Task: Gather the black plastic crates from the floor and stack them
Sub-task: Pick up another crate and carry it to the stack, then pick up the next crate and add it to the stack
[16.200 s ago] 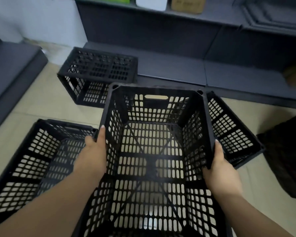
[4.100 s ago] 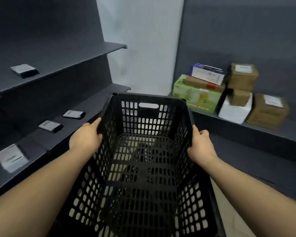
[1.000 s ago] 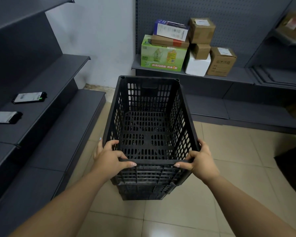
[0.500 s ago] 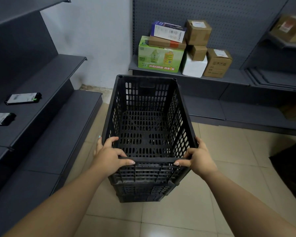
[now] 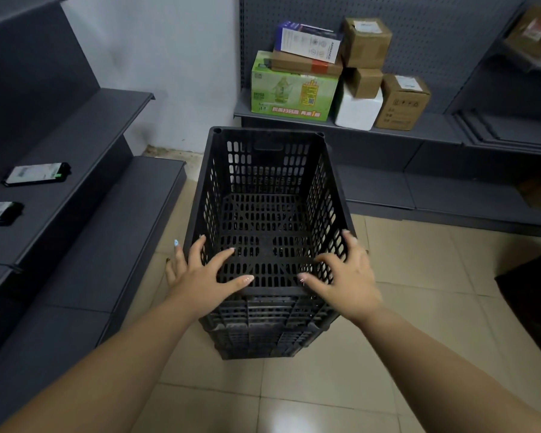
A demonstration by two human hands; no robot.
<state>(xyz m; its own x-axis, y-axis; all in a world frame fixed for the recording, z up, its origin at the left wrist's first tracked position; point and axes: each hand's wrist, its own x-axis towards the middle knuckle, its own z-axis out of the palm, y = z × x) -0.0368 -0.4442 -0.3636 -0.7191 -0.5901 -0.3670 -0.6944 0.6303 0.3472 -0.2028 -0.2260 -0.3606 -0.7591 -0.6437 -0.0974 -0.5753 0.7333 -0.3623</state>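
1. Head view, step in hand: your left hand (image 5: 200, 278) and right hand (image 5: 345, 276) sit at the near rim of the top crate (image 5: 269, 214), fingers spread and loose, gripping nothing; thumbs lie along the near edge, other fingers reach over the near corners; judged as letting go after seating it on the stack.
2. Doing it well: before you pull away, check the top crate sits level and square on the crates under it; the lower part of the stack (image 5: 263, 332) shows ribbed layers that look nested and roughly aligned, the far side is hidden; press down evenly at both near corners if it rocks; lift both hands straight up so nothing gets nudged.
3. Where it is: the stack stands on the tiled floor (image 5: 403, 307), between the grey shelf unit (image 5: 85, 195) on your left and the low shelf (image 5: 388, 182) at the back wall; near the left unit's base, not seen touching it.
4. How it looks: black plastic, rectangular, walls and base perforated with oval slots, a handle cut-out in the far wall, round sockets at the far corners, upright, empty inside.
5. Nearby: cardboard boxes (image 5: 366, 42) and a green carton (image 5: 294, 89) on the back shelf, well apart from the stack; no other loose crates in view, so I cannot tell how many are left.
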